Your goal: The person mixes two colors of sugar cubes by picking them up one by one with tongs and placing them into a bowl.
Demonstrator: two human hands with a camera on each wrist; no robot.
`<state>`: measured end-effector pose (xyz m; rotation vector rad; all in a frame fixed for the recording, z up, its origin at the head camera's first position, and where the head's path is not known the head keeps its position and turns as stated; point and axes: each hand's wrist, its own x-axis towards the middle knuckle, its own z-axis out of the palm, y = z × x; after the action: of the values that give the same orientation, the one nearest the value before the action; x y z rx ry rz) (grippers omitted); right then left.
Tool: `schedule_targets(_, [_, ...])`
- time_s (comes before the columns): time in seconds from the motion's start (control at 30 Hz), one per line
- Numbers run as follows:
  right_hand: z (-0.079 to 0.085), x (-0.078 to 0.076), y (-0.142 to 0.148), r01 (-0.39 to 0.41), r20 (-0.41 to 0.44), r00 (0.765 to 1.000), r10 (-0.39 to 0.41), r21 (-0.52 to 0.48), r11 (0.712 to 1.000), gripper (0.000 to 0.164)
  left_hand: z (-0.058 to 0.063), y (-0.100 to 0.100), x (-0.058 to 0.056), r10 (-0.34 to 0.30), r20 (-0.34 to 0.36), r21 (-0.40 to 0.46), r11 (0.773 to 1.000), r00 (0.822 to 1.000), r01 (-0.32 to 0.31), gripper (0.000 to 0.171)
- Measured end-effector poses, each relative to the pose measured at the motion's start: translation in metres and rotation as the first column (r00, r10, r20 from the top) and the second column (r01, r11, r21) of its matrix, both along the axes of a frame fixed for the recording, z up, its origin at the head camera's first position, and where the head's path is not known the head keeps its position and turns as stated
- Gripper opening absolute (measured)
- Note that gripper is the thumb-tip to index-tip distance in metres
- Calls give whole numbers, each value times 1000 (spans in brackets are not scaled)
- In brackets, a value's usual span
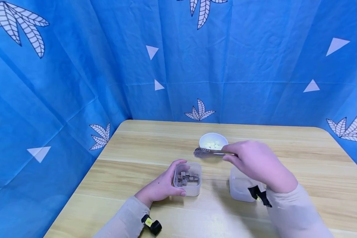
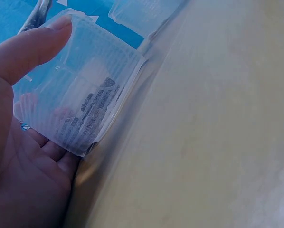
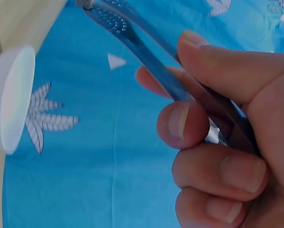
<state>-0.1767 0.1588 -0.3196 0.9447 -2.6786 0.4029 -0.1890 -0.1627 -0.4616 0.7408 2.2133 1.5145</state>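
My left hand (image 1: 163,183) grips a clear plastic container (image 1: 193,191), thumb on its near side and fingers round the far side. Several small dark cubes (image 1: 191,178) lie inside; through the wall in the left wrist view they blur into a dark heap (image 2: 92,107). Metal tongs (image 1: 217,152) are held in my right hand (image 1: 256,162), their tips pointing left. A small greyish piece (image 3: 84,4) sits between the tong tips at the right wrist view's top edge. The tongs overlap the front of a white bowl (image 1: 213,136) holding several white pieces (image 1: 213,145).
A second clear plastic container (image 1: 241,190) stands on the wooden table (image 1: 131,142) below my right forearm, which partly hides it. Blue patterned cloth (image 1: 178,66) hangs behind the table and along its left side.
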Motion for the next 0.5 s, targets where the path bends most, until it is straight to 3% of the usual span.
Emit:
schedule_targets(0.3, [0,-13,30,151,62,986,-153,40,988,8,0,0,0,6,12,-5,1000,1000,-6,103])
schedule_targets(0.5, [-5,-20,37,168,100,980,-175,69,983,5,0,1,0,6,10,-4,1000,1000,-6,103])
